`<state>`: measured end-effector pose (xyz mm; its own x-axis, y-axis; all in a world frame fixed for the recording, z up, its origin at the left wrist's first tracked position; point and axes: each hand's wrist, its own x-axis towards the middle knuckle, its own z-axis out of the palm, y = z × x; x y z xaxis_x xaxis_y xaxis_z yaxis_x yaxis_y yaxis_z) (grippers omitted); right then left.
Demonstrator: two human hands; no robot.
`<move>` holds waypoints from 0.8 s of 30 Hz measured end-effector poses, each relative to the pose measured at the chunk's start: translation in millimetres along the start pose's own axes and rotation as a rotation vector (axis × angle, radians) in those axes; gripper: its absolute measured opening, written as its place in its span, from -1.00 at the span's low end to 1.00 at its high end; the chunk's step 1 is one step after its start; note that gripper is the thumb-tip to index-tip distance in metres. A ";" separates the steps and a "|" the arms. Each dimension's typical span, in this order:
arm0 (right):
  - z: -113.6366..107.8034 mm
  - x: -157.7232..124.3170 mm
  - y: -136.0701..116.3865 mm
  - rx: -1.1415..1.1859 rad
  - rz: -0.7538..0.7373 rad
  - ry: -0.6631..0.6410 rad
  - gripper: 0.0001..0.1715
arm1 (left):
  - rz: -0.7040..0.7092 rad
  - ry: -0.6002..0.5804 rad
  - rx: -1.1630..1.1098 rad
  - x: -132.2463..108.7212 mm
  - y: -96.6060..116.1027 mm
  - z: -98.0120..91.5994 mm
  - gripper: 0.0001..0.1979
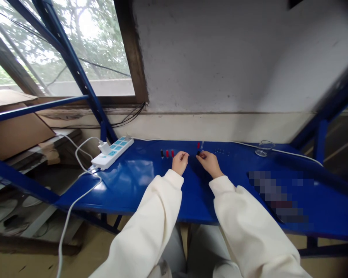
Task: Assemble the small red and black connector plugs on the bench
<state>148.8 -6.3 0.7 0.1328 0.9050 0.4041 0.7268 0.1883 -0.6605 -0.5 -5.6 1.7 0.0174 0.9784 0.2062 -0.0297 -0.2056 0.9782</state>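
My left hand (pixel 180 162) is over the blue table, its fingertips pinched together. Whatever it may hold is too small to make out. Just left of it stand a small black cylinder (pixel 162 153) and two red cylinders (pixel 167 153). To the right, my right hand (pixel 210 163) is closed with thumb and forefinger on a small black cylinder (pixel 198 153), partly hidden by the fingers. Beyond those fingers are another red cylinder (pixel 198 145) and a thin clear piece (pixel 202 145). Several tiny clear pieces (pixel 219 150) lie further right.
A white power strip (pixel 111 153) with a plugged-in adapter sits at the table's left end, its cable (pixel 72 204) hanging over the front edge. Clear round dishes (pixel 261 153) rest at the back right. A blurred-out flat object (pixel 275 197) lies near my right forearm.
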 end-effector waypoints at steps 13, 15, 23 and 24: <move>10.8 48.7 34.0 -0.230 0.111 -0.055 -0.84 | 0.145 -0.054 0.275 -3.4 -6.0 1.6 -0.80; 13.1 52.6 34.7 -0.237 0.124 -0.062 -0.83 | 0.147 -0.062 0.284 -3.9 -5.5 2.3 -0.81; 20.9 62.9 40.9 -0.285 0.105 -0.084 -0.84 | 0.136 -0.091 0.291 -5.4 -3.8 3.9 -0.80; 21.5 63.5 41.2 -0.289 0.103 -0.083 -0.84 | 0.134 -0.094 0.293 -5.5 -3.8 3.9 -0.81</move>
<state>172.7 67.2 -14.5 0.1690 0.9440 0.2835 0.8753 -0.0114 -0.4835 3.4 -10.2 -3.1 0.1252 0.9386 0.3216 0.2506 -0.3436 0.9051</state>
